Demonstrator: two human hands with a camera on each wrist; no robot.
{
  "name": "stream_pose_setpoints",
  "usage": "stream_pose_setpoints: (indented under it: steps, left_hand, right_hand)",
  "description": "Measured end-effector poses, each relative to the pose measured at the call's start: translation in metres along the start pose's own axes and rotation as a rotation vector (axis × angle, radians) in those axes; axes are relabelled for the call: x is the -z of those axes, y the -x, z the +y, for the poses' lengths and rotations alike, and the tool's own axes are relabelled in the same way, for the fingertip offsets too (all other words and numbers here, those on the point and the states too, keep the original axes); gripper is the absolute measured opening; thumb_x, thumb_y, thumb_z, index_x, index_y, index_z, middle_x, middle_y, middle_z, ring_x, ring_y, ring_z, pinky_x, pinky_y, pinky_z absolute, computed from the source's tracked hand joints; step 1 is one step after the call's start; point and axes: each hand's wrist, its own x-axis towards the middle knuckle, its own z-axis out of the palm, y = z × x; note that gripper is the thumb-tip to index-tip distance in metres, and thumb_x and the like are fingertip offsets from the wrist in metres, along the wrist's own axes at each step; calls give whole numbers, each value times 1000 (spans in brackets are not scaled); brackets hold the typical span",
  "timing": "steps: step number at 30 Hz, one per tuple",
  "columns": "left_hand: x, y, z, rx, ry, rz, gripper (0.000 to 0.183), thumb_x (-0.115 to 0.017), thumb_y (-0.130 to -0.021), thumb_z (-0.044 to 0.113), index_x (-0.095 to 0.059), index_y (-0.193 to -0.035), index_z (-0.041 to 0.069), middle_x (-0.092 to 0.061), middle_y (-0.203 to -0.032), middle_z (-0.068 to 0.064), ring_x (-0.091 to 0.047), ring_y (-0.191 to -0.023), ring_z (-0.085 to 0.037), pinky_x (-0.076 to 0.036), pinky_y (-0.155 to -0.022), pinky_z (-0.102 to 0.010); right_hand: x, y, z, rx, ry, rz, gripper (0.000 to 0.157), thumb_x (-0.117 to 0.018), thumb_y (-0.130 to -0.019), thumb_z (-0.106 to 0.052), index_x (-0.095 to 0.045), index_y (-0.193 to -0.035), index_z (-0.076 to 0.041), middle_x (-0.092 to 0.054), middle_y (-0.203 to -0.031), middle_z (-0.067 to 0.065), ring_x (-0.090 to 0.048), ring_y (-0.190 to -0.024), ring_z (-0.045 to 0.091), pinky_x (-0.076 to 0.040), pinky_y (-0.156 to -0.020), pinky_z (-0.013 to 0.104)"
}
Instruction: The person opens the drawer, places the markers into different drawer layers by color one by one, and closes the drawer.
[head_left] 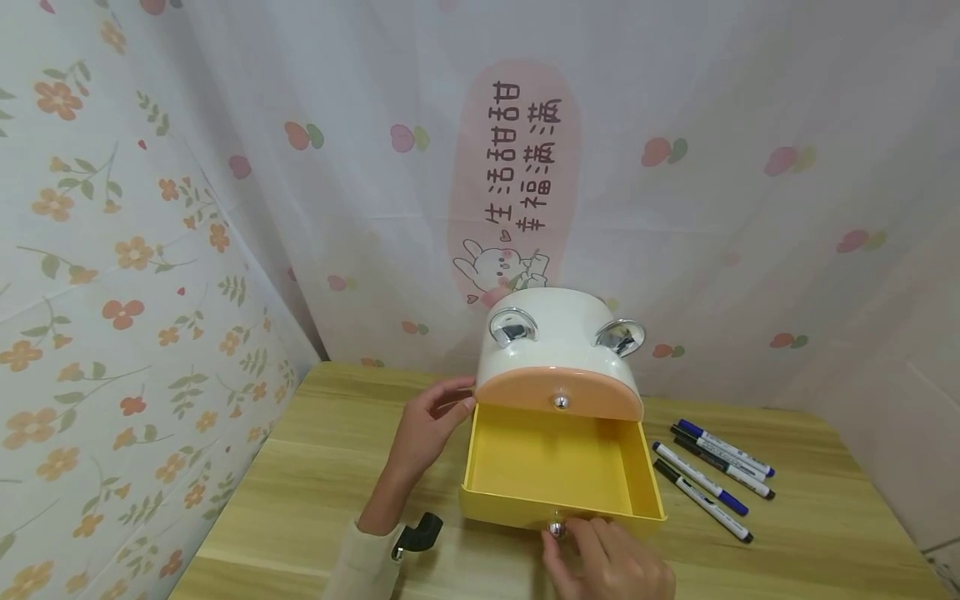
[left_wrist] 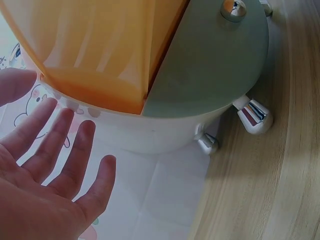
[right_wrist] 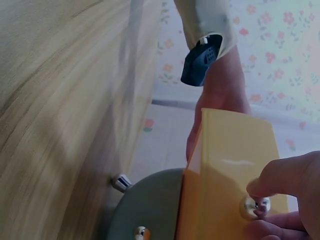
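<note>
I log yellow drawer (head_left: 555, 458) projecting, pens (head_left: 701, 478) just beside its right edge. Right hand (head_left: 611, 562) pinches drawer knob (head_left: 556, 529); left hand (head_left: 427, 429), loosely spread, at left edge of white case (head_left: 551, 329).

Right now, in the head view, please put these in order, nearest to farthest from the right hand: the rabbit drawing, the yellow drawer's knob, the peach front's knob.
1. Yellow drawer's knob: pinched by the right hand.
2. Peach front's knob: farther forward, beyond the open drawer.
3. Rabbit drawing: farthest, on the curtain behind.
</note>
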Motion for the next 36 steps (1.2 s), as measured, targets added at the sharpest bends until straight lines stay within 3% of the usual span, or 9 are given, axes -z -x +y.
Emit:
stream_pose_setpoints:
  steps: [4,9,12,14,20,22,27,31,36]
  left_hand:
    - [1,0,0,-1,0,-2,31,-65,-96,16,-65,-125,7,-65,-125,-7,-61,-115,-24,-50,-97,-43]
    - [1,0,0,-3,0,-2,30,-65,-96,16,-66,-125,7,-65,-124,-7,-61,-115,-23,-49,-98,-44]
    - [0,0,0,-1,-2,1,30,-65,-96,15,-65,-125,7,-64,-125,-8,-61,-115,-24,-50,-97,-44]
    - [0,0,0,0,-3,2,30,-65,-96,15,-65,-125,7,-64,-126,-8,-61,-115,-24,-50,-97,-44]
    - [0,-1,-1,-2,2,-4,30,-65,-96,15,-65,-125,7,-64,-125,-8,-61,-115,-25,-50,-97,-43]
    - [1,-1,-2,-7,6,-7,30,-65,-96,15,-66,-125,6,-65,-124,-7,-62,-114,-24,-50,-97,-43]
    - [0,-1,-2,-6,13,-5,29,-65,-95,14,-66,-123,7,-66,-123,-6,-62,-113,-24,-51,-96,-41]
    - [0,-1,-2,0,2,-1,29,-65,-96,14,-66,-123,8,-65,-124,-5,-62,-114,-25,-50,-97,-42]
    - [0,0,-1,6,-6,4,29,-65,-96,15,-66,-124,8,-65,-125,-6,-62,-115,-26,-49,-98,-43]
  right_hand:
    - [2,-1,5,-24,-107,0,42,-56,-91,-55,-68,-73,-19,-59,-63,-11,-45,-48,1,-34,-41,14]
    - [21,-9,8,-117,-290,-142,23,-78,-79,-47,-68,-87,-27,-60,-74,-22,-48,-57,-8,-40,-50,7]
    - [35,-18,11,-146,-360,-194,32,-87,-71,-41,-69,-95,-27,-60,-80,-22,-50,-62,-7,-42,-55,6]
    - [41,-25,17,-138,-395,-170,39,-89,-69,-40,-71,-100,-24,-63,-83,-19,-53,-67,-3,-45,-59,8]
    - [52,-43,46,-126,-379,-83,54,-91,-64,-36,-73,-111,-18,-62,-89,-14,-51,-78,4,-41,-68,14]
    - [54,-46,55,-190,-344,-126,56,-92,-64,-35,-72,-114,-20,-63,-95,-12,-50,-85,6,-40,-74,13]
    - [42,-50,85,-224,-357,-108,64,-94,-61,-30,-71,-119,-19,-65,-111,-5,-51,-100,12,-34,-88,11]
    - [32,-51,107,-222,-403,-86,69,-95,-60,-24,-69,-124,-18,-65,-116,-2,-52,-106,11,-32,-91,10]
    - [21,-46,129,-346,-413,-180,66,-90,-71,-24,-63,-131,-25,-62,-124,-4,-51,-111,6,-30,-91,6]
